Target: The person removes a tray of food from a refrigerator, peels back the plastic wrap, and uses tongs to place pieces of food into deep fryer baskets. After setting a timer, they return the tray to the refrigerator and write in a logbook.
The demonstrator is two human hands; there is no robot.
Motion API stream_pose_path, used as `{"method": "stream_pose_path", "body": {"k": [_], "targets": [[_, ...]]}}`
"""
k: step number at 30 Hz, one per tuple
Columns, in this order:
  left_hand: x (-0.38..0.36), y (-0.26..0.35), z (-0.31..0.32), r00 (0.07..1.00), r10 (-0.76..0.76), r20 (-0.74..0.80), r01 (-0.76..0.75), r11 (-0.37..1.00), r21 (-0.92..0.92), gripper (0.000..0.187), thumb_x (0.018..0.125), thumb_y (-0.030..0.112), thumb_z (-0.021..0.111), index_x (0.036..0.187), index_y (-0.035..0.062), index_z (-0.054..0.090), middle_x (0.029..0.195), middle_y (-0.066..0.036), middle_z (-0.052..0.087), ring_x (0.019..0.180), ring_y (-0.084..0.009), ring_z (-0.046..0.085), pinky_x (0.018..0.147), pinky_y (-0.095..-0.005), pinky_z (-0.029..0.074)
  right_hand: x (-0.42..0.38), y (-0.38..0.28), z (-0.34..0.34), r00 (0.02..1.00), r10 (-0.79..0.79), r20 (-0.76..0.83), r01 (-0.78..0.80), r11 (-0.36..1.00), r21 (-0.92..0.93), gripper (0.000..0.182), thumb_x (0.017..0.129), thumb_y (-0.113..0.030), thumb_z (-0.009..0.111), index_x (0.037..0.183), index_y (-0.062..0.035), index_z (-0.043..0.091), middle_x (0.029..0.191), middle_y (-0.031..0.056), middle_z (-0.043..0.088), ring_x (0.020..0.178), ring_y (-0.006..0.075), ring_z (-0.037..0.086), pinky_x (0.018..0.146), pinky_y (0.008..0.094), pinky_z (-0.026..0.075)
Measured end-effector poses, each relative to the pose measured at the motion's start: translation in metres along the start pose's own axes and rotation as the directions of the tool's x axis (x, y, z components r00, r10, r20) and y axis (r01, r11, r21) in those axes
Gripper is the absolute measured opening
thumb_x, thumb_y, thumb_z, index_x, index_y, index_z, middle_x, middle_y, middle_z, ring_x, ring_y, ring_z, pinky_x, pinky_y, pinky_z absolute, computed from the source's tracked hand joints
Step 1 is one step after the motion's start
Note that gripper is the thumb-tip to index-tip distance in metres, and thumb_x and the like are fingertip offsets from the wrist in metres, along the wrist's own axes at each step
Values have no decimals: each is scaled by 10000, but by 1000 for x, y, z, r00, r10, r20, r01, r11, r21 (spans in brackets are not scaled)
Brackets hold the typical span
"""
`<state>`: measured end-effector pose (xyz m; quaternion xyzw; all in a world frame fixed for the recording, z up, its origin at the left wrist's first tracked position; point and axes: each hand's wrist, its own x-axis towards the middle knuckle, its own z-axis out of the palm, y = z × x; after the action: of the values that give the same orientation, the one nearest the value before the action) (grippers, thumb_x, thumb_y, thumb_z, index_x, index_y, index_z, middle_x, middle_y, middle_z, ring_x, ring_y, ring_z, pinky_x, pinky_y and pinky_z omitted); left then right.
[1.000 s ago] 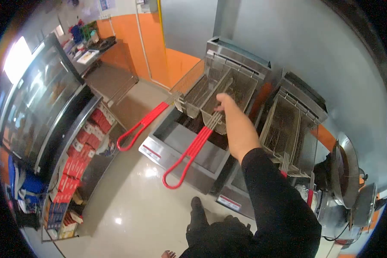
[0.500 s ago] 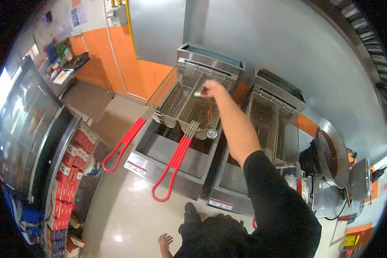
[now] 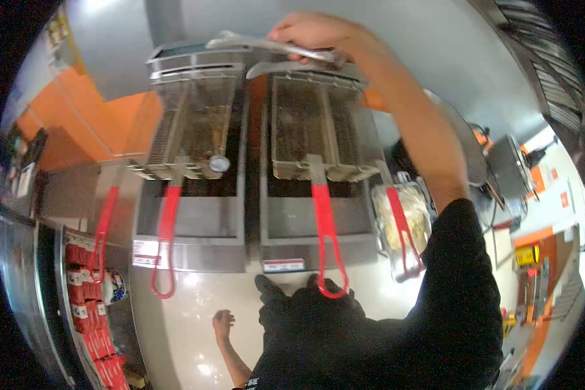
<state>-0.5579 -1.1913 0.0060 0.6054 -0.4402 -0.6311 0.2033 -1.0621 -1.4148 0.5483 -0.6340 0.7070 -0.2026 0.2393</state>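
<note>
My right hand [image 3: 315, 36] is raised at the back of the two fryers, its fingers closed round a pair of metal tongs [image 3: 257, 44]. The tongs point left with their arms spread, blurred by motion. Below them sit wire fryer baskets with red handles: one basket [image 3: 205, 127] in the left fryer, another basket [image 3: 297, 130] in the right fryer. My left hand [image 3: 223, 322] hangs low over the floor, loosely curled and holding nothing. A round dial thermometer [image 3: 219, 164] is at the front of the left fryer's basket.
A metal tray of pale food [image 3: 403, 214] stands right of the right fryer [image 3: 318, 218]. Past it is a large metal pan [image 3: 458, 130]. A shelf with red boxes [image 3: 88, 305] is at lower left. The left fryer [image 3: 188, 218] stands beside the right one.
My view has swung to the right. My right hand has moved from above the left fryer's baskets to the back of the right fryer, where the tongs now show clearly. My left hand stays low.
</note>
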Motion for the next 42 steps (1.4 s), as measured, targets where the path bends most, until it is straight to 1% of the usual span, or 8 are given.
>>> {"method": "stream_pose_path", "body": {"k": [2, 10, 15, 19, 29, 32, 36, 42], "targets": [[-23, 61, 31, 987, -48, 152, 28, 991, 128, 242, 850, 220, 499, 880, -6, 581, 726, -99, 606, 636, -158, 595, 560, -277, 474, -95, -29, -18, 989, 141, -42, -145, 979, -145, 282, 881, -233, 504, 1076, -45, 582, 909, 128, 614, 859, 193, 589, 815, 329, 482], [-131, 198, 240, 520, 81, 851, -609, 733, 302, 329, 907, 245, 498, 1131, 7, 530, 1047, -93, 583, 964, -176, 541, 856, -303, 426, -322, 132, -22, 872, -52, -487, 14, 996, -83, 248, 903, -137, 470, 1109, -36, 563, 657, 4, 532, 483, 55, 462, 423, 193, 366], [-188, 211, 419, 245, 274, 930, -165, 957, -239, 591, 883, 315, 521, 1344, 32, 283, 1180, -141, 523, 1067, -247, 526, 910, -361, 412, -475, 209, 56, 759, 317, -568, -198, 944, 263, 231, 863, -81, 524, 1079, -13, 568, 910, 116, 616, 813, 154, 580, 710, 277, 465], [-219, 201, 520, 374, 187, 908, 438, 828, -351, 576, 858, 338, 554, 1290, 17, 347, 1119, -136, 545, 1050, -239, 526, 935, -350, 391, -529, 255, 143, 775, 528, -348, -259, 767, 587, 201, 841, -15, 521, 1037, 25, 546, 903, 166, 593, 817, 253, 586, 709, 296, 453], [-234, 150, 599, 586, 29, 809, 130, 983, -130, 371, 814, 287, 620, 1025, -3, 526, 977, -96, 612, 936, -153, 550, 836, -297, 403, -605, 324, 196, 573, 488, -659, -354, 872, 338, 416, 831, -179, 596, 1172, 16, 458, 821, 98, 563, 632, 181, 544, 545, 262, 432], [-228, 126, 611, 643, 5, 766, 2, 1000, -9, 365, 802, 327, 638, 965, 8, 562, 905, -77, 626, 832, -126, 574, 727, -260, 440, -614, 340, 222, 637, 754, -160, -280, 420, 863, 417, 871, -217, 552, 1184, 34, 439, 788, 62, 553, 539, 115, 506, 449, 215, 385], [-212, 112, 605, 586, -231, 776, -46, 947, 317, 322, 871, 299, 566, 1011, 10, 580, 935, -87, 627, 807, -154, 612, 708, -270, 482, -626, 354, 221, 626, 770, 124, -371, 154, 916, 344, 910, -342, 467, 926, -1, 504, 665, 29, 505, 456, 81, 459, 394, 219, 357], [-184, 125, 533, 548, -261, 795, -35, 942, 333, 383, 889, 346, 522, 1035, -5, 561, 928, -109, 631, 824, -184, 626, 703, -276, 501, -634, 396, 234, 647, 709, 280, -523, 145, 840, 477, 862, -487, 492, 746, -26, 521, 602, 22, 488, 483, 93, 454, 434, 252, 353]]}}
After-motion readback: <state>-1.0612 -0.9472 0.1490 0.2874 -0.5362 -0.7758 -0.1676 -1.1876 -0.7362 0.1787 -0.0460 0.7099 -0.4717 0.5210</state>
